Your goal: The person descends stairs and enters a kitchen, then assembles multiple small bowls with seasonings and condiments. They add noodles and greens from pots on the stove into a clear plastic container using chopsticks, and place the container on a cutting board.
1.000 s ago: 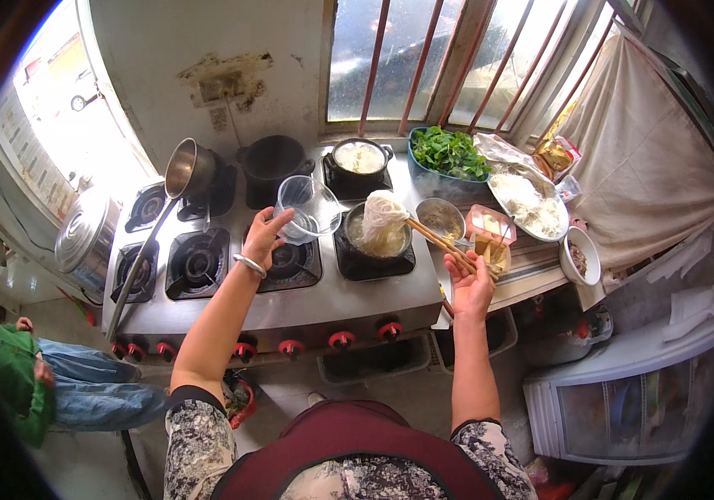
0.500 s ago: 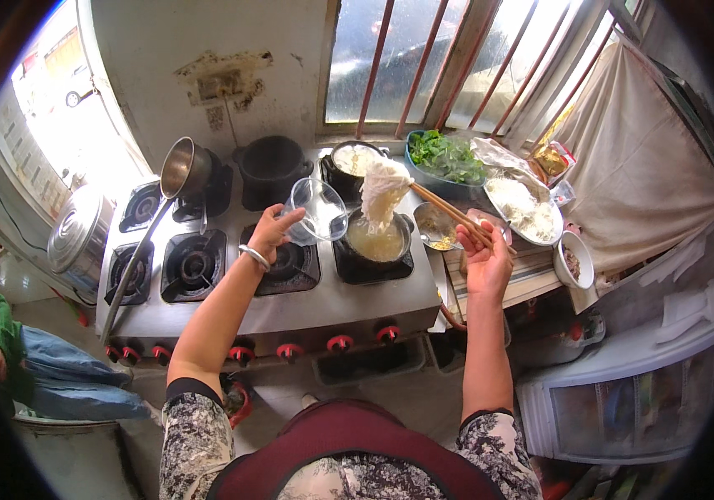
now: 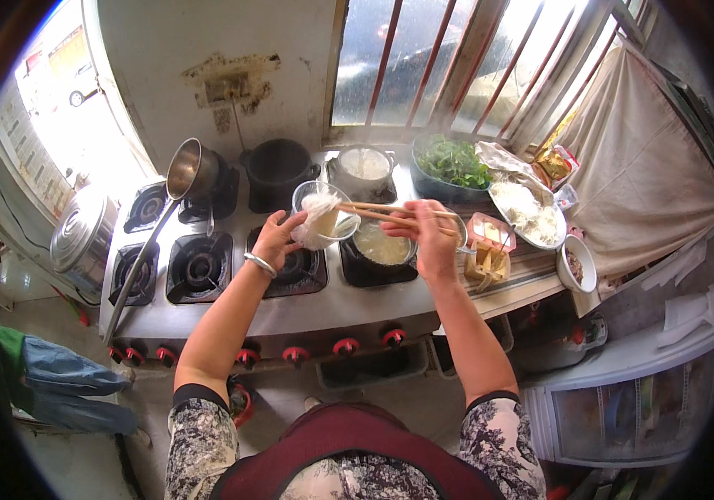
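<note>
A clear plastic bowl (image 3: 347, 228) is gripped at its left side by my left hand (image 3: 274, 242), tilted above the stove. White noodles (image 3: 319, 210) hang from a pair of wooden chopsticks (image 3: 378, 211) and lie at least partly in the bowl. My right hand (image 3: 430, 237) is closed around the chopsticks, which point left. Just below them a pot (image 3: 382, 246) of pale, cloudy broth sits on the front right burner. Whether the noodle ends rest on the bowl's bottom is hard to see.
Behind stand a steaming white-filled pot (image 3: 364, 164) and a dark pot (image 3: 278, 167). A basin of greens (image 3: 453, 160), a noodle plate (image 3: 532, 218), a pink-rimmed container (image 3: 489, 232) and a white bowl (image 3: 575, 262) are on the right. A long-handled saucepan (image 3: 192, 168) sits left; a person (image 3: 65, 371) is beyond.
My right hand has swung the noodles left and down from above the broth pot into the clear bowl. My left hand keeps the bowl in nearly the same place.
</note>
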